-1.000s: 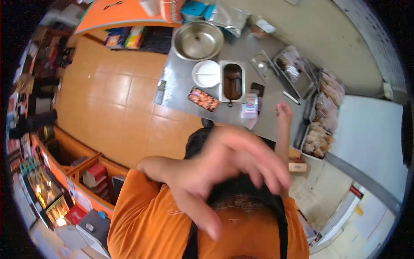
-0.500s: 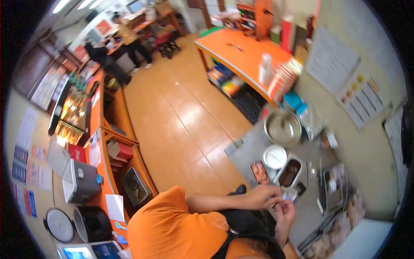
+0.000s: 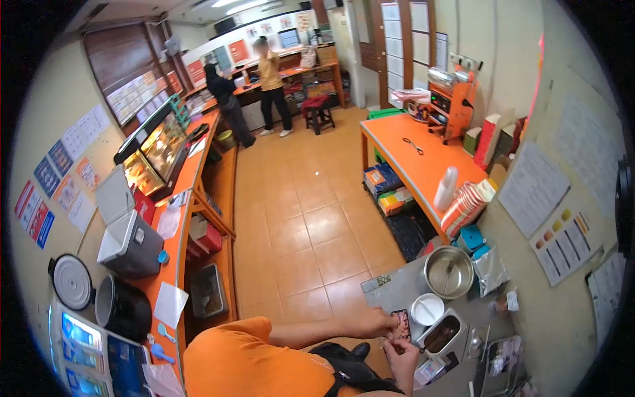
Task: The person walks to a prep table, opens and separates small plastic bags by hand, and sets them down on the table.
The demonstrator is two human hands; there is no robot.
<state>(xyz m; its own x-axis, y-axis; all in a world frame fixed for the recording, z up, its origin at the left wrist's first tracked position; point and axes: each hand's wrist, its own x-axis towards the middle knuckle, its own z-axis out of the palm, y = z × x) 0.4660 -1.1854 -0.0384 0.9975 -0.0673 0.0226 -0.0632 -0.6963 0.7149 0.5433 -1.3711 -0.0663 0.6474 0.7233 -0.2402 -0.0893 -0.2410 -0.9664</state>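
My left hand reaches over the front edge of the metal counter. Its fingers are bent in a pinch, close to those of my right hand. The right fingers are pinched too; whatever lies between the fingertips is too small to make out. Just beyond the left hand lies a phone-like slab with a colourful face. Beside it are a round white tub and a rectangular container with dark brown contents. Near the right hand is a small pale, clear-looking box.
A steel bowl stands farther back on the counter, and a metal tray lies to the right. An orange table holds scissors and stacked cups. Two people stand at the far counter. A grey cooler box sits left.
The camera view has tilted up and turned, showing more of the far room. My hands stay close together, now lower in view and beside the phone-like slab.
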